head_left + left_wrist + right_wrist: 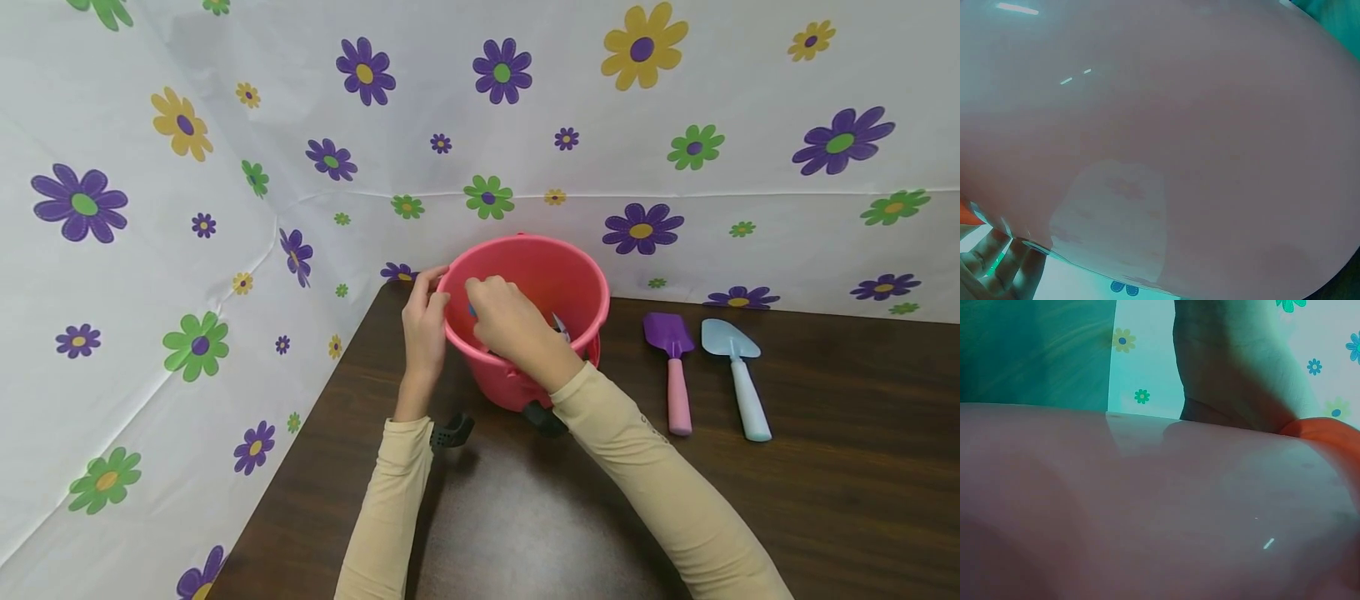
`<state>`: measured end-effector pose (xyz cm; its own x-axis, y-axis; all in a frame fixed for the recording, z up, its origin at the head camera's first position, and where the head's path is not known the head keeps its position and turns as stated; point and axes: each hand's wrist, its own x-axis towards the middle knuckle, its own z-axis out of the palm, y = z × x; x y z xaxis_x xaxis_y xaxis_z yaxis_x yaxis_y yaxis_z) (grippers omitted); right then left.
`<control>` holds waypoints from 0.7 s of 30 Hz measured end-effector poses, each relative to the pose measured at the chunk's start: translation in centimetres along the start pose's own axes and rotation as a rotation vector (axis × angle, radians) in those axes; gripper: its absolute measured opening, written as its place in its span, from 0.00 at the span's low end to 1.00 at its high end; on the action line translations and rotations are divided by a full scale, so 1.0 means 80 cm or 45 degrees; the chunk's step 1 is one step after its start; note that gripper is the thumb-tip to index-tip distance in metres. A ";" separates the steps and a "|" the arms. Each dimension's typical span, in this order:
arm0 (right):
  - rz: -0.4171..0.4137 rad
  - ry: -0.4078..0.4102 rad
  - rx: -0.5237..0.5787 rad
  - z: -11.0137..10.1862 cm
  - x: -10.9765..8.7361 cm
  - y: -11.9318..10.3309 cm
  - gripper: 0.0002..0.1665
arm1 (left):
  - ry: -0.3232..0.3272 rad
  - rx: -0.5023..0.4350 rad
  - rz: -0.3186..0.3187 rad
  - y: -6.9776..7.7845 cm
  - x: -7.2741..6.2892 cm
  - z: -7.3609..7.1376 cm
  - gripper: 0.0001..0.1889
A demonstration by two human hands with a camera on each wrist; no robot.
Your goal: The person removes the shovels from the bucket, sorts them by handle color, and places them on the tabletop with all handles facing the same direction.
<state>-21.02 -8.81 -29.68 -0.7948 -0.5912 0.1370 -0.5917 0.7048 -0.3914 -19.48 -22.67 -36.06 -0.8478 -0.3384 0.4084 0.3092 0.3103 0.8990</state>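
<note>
A pink bucket (495,382) stands upright on the table near the back wall and fills most of both wrist views. My left hand (424,333) holds its left rim; its fingers (1007,269) show at the rim's edge in the left wrist view. Over the near rim, my right hand (506,321) reaches into the bucket with curled fingers. A small blue thing (472,309) peeks out beside those fingers, its kind hidden by the hand. Farther right inside the bucket, a pointed, metallic-looking thing (560,323) is partly visible.
To the right of the bucket lie a purple hand shovel (670,333) with a pink handle and a light blue trowel (731,340). Flower-patterned sheeting (555,171) rises behind and to the left of the dark wooden table (840,400).
</note>
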 end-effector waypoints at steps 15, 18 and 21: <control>0.041 0.000 -0.004 0.002 -0.001 0.000 0.16 | 0.007 0.026 0.014 -0.002 0.001 -0.001 0.23; 0.069 -0.015 -0.002 0.001 -0.002 -0.001 0.14 | 0.001 0.026 0.014 -0.002 0.001 -0.001 0.23; 0.086 -0.031 0.001 0.000 -0.003 -0.002 0.12 | -0.002 0.022 0.016 -0.002 0.001 0.000 0.24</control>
<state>-20.78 -8.78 -29.65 -0.8295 -0.5515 0.0881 -0.5365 0.7431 -0.4000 -19.61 -22.78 -36.17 -0.8446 -0.3329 0.4193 0.3124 0.3297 0.8909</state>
